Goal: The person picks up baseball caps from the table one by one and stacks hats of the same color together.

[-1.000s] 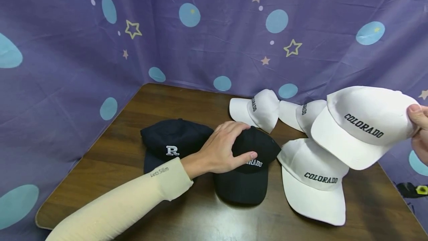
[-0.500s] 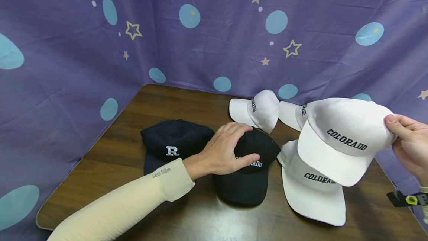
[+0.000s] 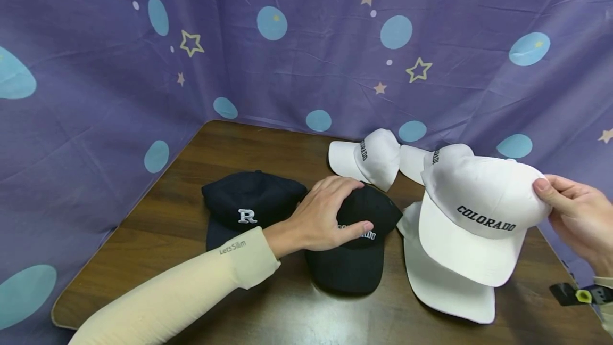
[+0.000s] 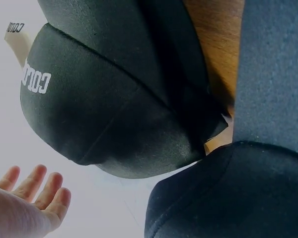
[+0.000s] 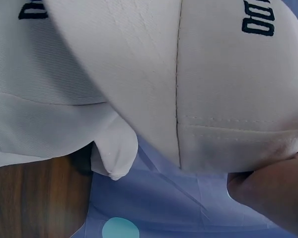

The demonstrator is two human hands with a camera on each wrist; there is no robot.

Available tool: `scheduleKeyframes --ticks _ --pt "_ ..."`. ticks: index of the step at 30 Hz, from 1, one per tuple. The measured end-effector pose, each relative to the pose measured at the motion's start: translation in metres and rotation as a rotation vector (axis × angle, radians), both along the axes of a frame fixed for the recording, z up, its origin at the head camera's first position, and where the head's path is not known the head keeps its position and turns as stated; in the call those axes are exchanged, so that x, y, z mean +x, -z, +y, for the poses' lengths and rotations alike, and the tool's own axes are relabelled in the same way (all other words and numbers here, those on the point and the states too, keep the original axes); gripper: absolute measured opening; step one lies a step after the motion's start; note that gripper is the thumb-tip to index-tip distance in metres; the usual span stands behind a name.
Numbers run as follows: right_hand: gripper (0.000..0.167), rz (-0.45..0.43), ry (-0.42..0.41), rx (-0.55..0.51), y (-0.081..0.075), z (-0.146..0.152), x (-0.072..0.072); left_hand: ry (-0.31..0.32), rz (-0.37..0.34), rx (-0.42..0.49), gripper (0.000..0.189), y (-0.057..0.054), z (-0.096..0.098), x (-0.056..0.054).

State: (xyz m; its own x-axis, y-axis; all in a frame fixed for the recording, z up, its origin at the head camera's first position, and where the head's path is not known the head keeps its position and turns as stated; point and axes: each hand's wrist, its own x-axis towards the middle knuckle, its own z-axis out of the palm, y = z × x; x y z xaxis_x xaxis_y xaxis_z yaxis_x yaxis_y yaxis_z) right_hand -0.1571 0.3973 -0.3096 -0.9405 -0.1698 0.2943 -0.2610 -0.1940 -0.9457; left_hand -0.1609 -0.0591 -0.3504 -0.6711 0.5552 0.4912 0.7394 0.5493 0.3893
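Observation:
My right hand [image 3: 577, 214] pinches the rear edge of a white baseball cap [image 3: 483, 190] lettered COLORADO, thumb on the outside. That cap is held above another white cap [image 3: 452, 286] on the table and hides most of its crown. In the right wrist view the held cap [image 5: 228, 89] fills the right side. My left hand [image 3: 318, 214] is over a black COLORADO cap [image 3: 347, 270], fingers spread and loosely bent. The left wrist view shows a gap between these fingers [image 4: 52, 191] and the black cap [image 4: 104, 104]. A navy cap [image 3: 249, 196] with a white R sits left of it.
Two more white caps stand at the back: one [image 3: 378, 158] near the rear edge, another [image 3: 412, 163] partly behind the held cap. The brown wooden table [image 3: 167, 212] is bounded by a purple star-patterned curtain [image 3: 306, 57] behind and at the left.
My right hand has brought the white cap left and down, so it now covers more of the white cap below, including its lettering. The left hand has stayed nearly still.

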Motion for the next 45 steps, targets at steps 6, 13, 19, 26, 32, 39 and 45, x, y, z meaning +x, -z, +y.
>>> scheduleKeyframes --ticks 6,13,19,26,32,39,45 --pt "0.037 -0.001 -0.084 0.034 0.006 -0.002 0.004 0.003 -0.004 -0.007 0.072 0.001 0.002 -0.001" --pt "0.037 -0.035 -0.112 0.115 0.015 -0.006 0.008 0.004 -0.013 -0.013 0.072 0.002 0.002 0.0" --pt "0.029 -0.058 -0.01 0.363 0.021 -0.008 0.01 -0.003 -0.013 -0.02 0.073 0.001 0.002 0.0" --pt "0.008 -0.013 0.14 0.814 0.033 -0.012 0.013 -0.006 -0.006 -0.016 0.073 0.002 0.002 0.0" --pt "0.015 -0.029 0.203 0.919 0.048 -0.014 0.01 -0.009 -0.012 -0.018 0.073 0.003 0.001 0.001" --pt "0.025 -0.015 0.274 0.97 0.058 -0.017 0.004 -0.013 -0.017 -0.019 0.073 0.004 0.001 0.001" --pt "0.028 0.018 0.305 0.991 0.063 -0.019 0.002 -0.016 -0.015 -0.011 0.073 0.004 0.0 0.0"
